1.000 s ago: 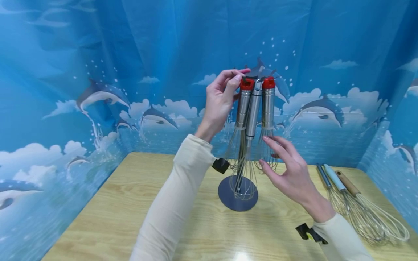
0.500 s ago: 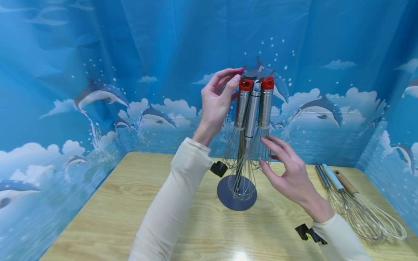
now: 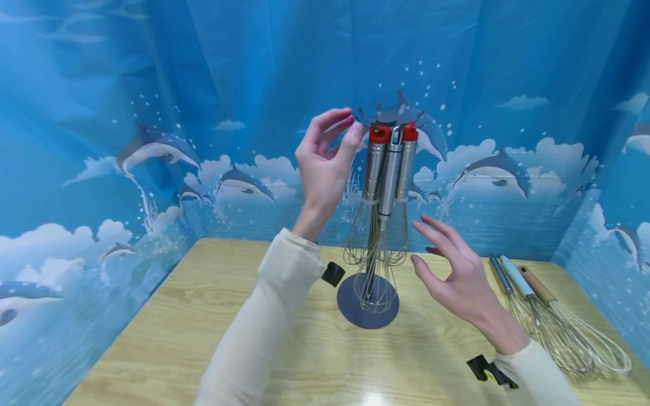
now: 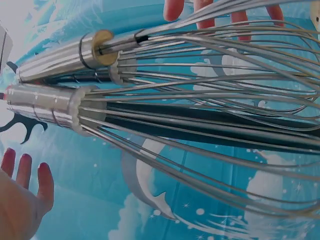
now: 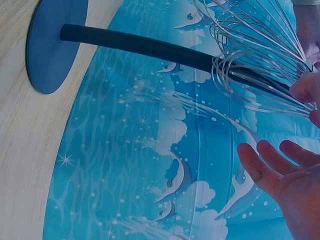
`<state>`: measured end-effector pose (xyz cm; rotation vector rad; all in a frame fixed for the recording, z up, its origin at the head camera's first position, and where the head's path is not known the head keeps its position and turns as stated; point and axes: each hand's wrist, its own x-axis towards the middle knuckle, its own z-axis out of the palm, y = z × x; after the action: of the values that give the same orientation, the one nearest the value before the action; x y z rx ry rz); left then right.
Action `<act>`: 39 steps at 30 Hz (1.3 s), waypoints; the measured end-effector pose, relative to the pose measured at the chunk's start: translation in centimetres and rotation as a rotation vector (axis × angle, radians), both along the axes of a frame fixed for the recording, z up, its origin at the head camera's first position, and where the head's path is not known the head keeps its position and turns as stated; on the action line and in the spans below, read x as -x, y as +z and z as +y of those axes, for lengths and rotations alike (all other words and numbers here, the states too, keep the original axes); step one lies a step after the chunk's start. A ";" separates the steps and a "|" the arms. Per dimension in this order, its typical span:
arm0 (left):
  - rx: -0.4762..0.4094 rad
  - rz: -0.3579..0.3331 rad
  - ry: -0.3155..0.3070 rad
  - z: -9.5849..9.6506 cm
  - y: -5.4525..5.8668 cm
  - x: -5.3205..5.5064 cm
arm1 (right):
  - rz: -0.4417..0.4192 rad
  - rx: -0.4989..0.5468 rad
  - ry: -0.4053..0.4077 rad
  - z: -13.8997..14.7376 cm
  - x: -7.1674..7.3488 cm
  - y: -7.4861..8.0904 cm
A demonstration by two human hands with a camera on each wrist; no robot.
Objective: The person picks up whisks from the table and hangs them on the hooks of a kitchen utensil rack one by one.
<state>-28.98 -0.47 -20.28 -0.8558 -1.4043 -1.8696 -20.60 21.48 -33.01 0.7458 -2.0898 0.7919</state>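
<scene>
"Grip first, from the left: what does the left hand [image 3: 323,169] have?"

"Nothing, as I see it. Its fingers bend loosely just beside the hooks [image 3: 363,117] on the left; whether a tip brushes one, I cannot tell."

"And next to it?"

"The stand [image 3: 363,320], with its base flat on the table [image 3: 167,316]. From left to right hang the left whisk [image 3: 374,163], red-capped; the middle whisk [image 3: 390,180], plain steel and nearest; and the right whisk [image 3: 408,160], also red-capped, partly behind the middle one."

"How would you handle those?"

"One at a time, high up by the loop, since handles this close knock together easily. I'd check that each loop sits fully on its hook before leaving it. A stand this slim probably rocks if pulled sideways, so keep any push light and straight down."

"What about the right hand [image 3: 457,270]?"

"Its fingers are spread and grip nothing. In the head view it sits just right of the hanging wires, apart from them. That seems a good place for steadying a swing: flat fingers, no squeeze, because thin wires bend."

"Anything farther right?"

"The dark whisk [image 3: 501,276], the blue whisk [image 3: 519,277] and the wooden whisk [image 3: 539,286] lie side by side on the table. Their wires overlap, so any lifting there should start at the handle, slowly, or they may snag."
</scene>
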 end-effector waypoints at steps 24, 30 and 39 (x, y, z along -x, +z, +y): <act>0.200 0.029 0.118 1.9 0.2 -0.7 | -0.006 0.008 -0.136 7.0 -2.7 -2.3; 0.172 0.029 0.081 2.0 0.4 -0.8 | -0.045 -0.019 -0.192 9.7 -3.4 -3.2; 0.156 0.005 0.025 2.1 0.5 -0.7 | -0.158 -0.139 -0.351 13.3 -4.1 -4.8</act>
<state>-28.23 1.62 -19.78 -0.9130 -1.5669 -1.7561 -16.55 34.78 -37.76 0.3779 -2.3497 0.5294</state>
